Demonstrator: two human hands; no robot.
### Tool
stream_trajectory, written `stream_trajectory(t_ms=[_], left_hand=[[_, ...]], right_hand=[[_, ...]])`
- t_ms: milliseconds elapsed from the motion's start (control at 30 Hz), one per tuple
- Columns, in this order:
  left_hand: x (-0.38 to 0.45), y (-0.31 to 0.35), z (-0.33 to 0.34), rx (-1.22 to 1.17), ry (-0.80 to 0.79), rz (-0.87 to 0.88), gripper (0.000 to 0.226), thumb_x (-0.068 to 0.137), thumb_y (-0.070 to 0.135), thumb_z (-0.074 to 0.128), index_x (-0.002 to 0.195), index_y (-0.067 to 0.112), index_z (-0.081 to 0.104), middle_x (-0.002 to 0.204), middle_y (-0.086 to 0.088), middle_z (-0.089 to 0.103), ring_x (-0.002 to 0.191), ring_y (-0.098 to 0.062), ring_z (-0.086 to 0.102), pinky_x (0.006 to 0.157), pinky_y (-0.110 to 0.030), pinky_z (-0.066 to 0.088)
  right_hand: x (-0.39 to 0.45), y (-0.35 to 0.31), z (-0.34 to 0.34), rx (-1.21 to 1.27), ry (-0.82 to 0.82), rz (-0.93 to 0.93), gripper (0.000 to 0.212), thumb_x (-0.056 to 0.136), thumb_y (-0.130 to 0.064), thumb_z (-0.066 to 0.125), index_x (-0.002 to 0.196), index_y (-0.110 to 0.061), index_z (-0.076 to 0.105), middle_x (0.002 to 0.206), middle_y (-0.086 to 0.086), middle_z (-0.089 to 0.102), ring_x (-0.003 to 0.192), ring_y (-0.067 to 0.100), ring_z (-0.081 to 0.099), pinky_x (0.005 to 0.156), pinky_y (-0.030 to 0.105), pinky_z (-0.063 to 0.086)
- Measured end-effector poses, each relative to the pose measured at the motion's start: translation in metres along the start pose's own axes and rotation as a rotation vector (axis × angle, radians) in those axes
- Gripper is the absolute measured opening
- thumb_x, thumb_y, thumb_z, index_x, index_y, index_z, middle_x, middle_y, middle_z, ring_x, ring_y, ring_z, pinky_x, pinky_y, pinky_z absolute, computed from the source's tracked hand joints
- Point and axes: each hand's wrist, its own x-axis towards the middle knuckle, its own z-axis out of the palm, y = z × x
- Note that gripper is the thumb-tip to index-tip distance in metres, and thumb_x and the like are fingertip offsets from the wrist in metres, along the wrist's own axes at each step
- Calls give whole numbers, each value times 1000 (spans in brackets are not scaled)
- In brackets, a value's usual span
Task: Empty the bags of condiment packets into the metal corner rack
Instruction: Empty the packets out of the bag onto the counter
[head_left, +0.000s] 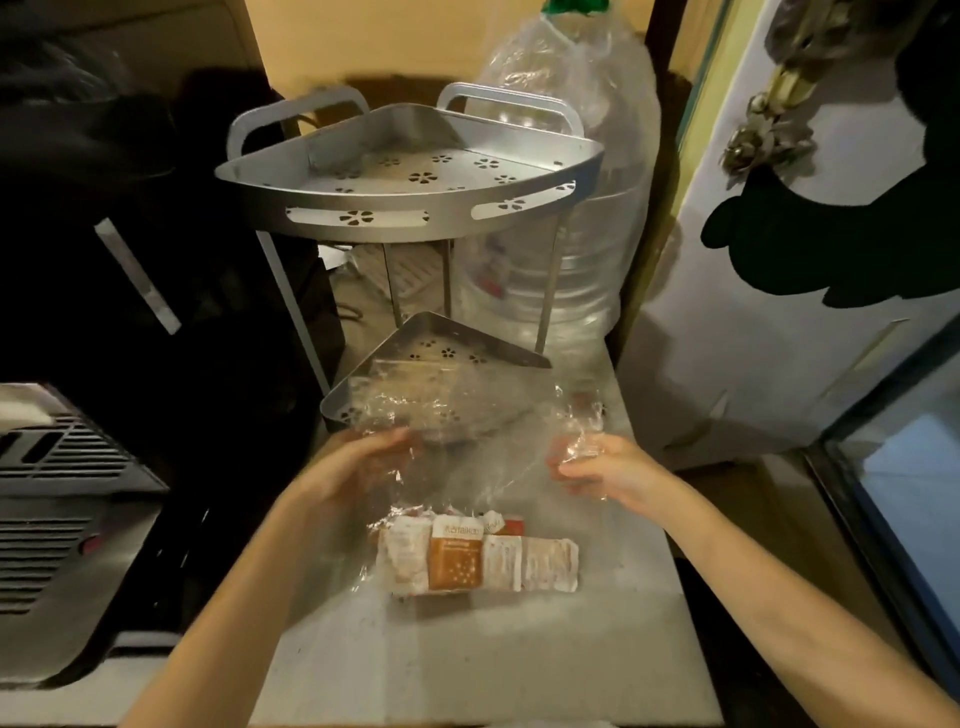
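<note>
Both hands, left hand (358, 467) and right hand (597, 467), pinch the mouth of the clear bag (467, 447) with curled fingers, holding it spread before the metal corner rack (410, 218), presumably for tipping, while the condiment packets (478, 558) sag low over the tabletop (467, 665).

A pale grey counter (519, 649) runs from near to far. At its far end stands a metal corner rack (410, 208) on thin legs, with a large clear water jug (561, 249) just to its right. Nearer lies a clear bag of condiment packets (478, 561).
</note>
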Motion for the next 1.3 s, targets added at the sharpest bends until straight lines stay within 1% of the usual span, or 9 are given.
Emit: stream_trajectory(t_ms=[100, 233, 433, 600, 833, 1033, 1133, 1233, 1300], left_hand=[[9, -2, 8, -71, 130, 45, 17, 81, 16, 62, 98, 13, 64, 75, -1, 73, 63, -11, 70, 50, -25, 52], [12, -6, 15, -195, 229, 81, 11, 63, 13, 76, 73, 16, 73, 78, -8, 75, 81, -30, 69, 81, -47, 53], [11, -2, 20, -216, 207, 77, 24, 63, 12, 77, 86, 13, 71, 94, -13, 73, 80, -29, 70, 81, -46, 54], [12, -1, 9, -116, 121, 123, 31, 76, 7, 62, 107, 6, 61, 90, -6, 73, 72, -15, 71, 56, -24, 56], [8, 9, 2, -53, 16, 78, 18, 76, 3, 59, 94, 4, 63, 86, -8, 73, 74, -17, 70, 62, -28, 56], [11, 15, 1, -34, -48, 73, 25, 73, 7, 62, 97, 3, 67, 101, -14, 71, 92, -26, 68, 73, -30, 56], [9, 20, 10, -36, -102, 111, 23, 87, -1, 44, 106, 0, 58, 96, -10, 74, 90, -20, 70, 66, -21, 55], [8, 20, 18, 84, 14, 141, 21, 88, 1, 48, 106, 8, 57, 79, 3, 75, 75, -7, 70, 63, -16, 51], [11, 19, 22, 168, 121, 156, 29, 87, 6, 54, 115, 8, 55, 91, 1, 74, 84, -11, 69, 69, -20, 51]], right_hand=[[11, -3, -6, 15, 30, 53, 55, 72, 7, 70, 122, -10, 54, 104, 10, 70, 95, 21, 67, 84, 35, 55], [16, -17, -15, -139, 117, 14, 81, 63, -12, 82, 133, -13, 41, 121, 9, 61, 107, 21, 60, 91, 37, 49], [12, -61, -3, -770, 401, -499, 87, 73, -28, 75, 142, -15, 26, 142, 9, 40, 133, 26, 34, 106, 40, 33], [25, -98, 36, -969, 6, -563, 76, 75, -35, 72, 139, -18, 36, 143, 7, 40, 133, 21, 34, 104, 26, 28], [44, -148, 62, -1119, -369, -201, 64, 77, -38, 69, 134, -24, 43, 136, 2, 50, 113, 17, 55, 100, 28, 40], [43, -172, 54, -1195, -494, -126, 32, 60, -47, 75, 89, -35, 71, 107, -5, 69, 104, 19, 62, 103, 44, 44], [36, -173, 53, -1126, -513, -92, 30, 68, -34, 76, 91, -18, 68, 98, -3, 68, 97, 17, 65, 96, 41, 50], [23, -174, 54, -1115, -511, -71, 26, 81, -24, 68, 104, -15, 61, 104, -3, 64, 91, 8, 60, 85, 22, 48], [16, -173, 54, -1108, -468, -91, 33, 80, -25, 68, 109, -11, 61, 106, 3, 66, 91, 15, 58, 84, 26, 45]])
